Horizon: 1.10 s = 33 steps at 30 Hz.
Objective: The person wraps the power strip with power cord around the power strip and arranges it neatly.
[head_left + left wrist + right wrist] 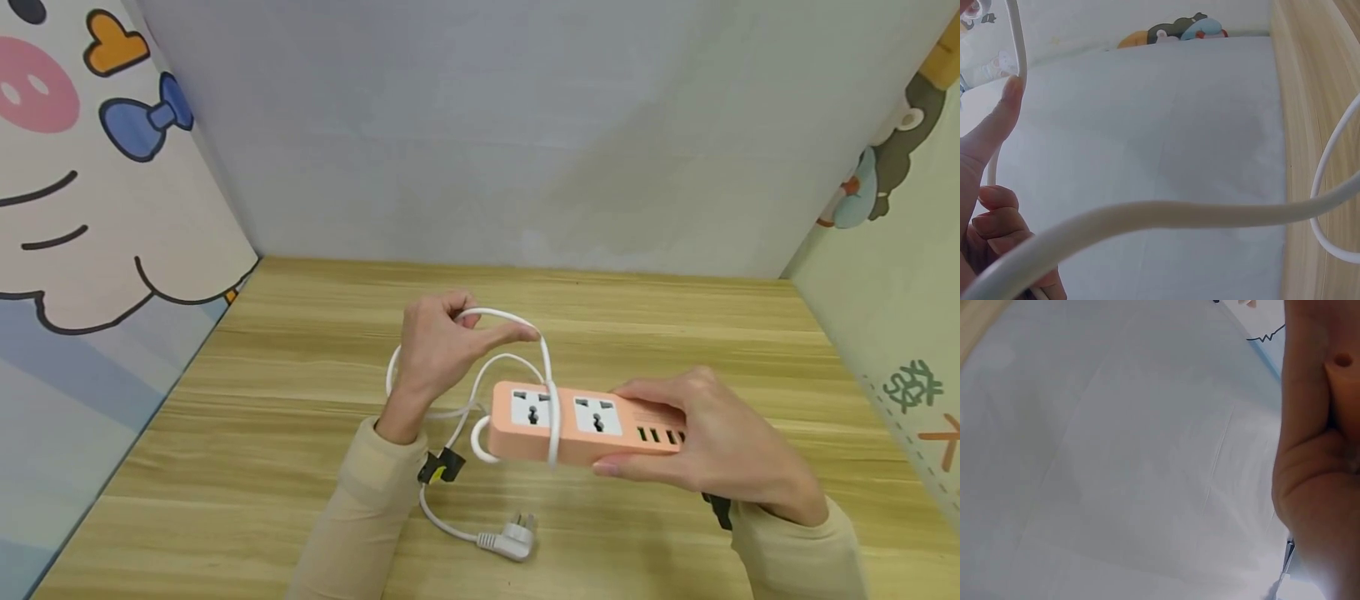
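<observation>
A peach-coloured power strip (562, 451) with white sockets and a row of USB ports is held up over the table, its right end gripped by my right hand (720, 442) between thumb and fingers. One turn of white cord (554, 417) crosses the strip between its two sockets. From there the cord runs up to my left hand (442, 342), whose curled fingers hold it while the thumb presses along it. In the left wrist view the cord (1166, 215) passes close to the camera. The white plug (513, 540) lies on the table near the front.
Wooden table (225, 467) under both hands. A black piece with a yellow mark (441, 467) sits around or against the cord by the left sleeve. A pale wall (487, 150) closes the back, and cartoon-printed panels (67, 175) stand at the sides.
</observation>
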Tool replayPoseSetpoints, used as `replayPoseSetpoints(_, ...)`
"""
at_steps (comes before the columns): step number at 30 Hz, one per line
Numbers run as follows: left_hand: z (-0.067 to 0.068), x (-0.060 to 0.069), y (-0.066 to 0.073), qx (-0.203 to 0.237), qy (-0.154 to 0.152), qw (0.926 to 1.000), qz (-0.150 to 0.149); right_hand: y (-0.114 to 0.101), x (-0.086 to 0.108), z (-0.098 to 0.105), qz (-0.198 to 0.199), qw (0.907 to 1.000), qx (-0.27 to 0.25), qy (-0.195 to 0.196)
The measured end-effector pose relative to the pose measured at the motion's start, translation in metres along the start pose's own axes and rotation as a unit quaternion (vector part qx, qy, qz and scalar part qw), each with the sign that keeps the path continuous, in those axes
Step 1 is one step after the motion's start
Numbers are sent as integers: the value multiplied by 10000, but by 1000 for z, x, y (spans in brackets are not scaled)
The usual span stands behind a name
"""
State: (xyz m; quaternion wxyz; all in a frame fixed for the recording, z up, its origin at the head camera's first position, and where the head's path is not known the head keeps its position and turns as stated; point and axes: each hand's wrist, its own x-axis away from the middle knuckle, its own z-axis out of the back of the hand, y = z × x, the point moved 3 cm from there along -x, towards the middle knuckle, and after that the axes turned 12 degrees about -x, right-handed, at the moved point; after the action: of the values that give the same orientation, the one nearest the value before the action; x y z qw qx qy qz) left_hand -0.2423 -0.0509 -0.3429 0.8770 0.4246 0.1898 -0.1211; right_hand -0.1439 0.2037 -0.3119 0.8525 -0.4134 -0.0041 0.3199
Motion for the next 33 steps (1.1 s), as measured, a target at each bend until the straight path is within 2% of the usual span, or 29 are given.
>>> replayPoseSetpoints(8, 1, 1, 2, 43, 115, 9998, -126, 0, -1, -2, 25, 10000, 72, -30)
replayPoseSetpoints(25, 9, 4, 13, -168, 462, 9978, -456, 0, -3, -4, 117, 9996, 263, -14)
replayPoseSetpoints(33, 10, 5, 15, -149, 496, 9974, -507, 1, -4, -5, 99, 9992, 385, -24)
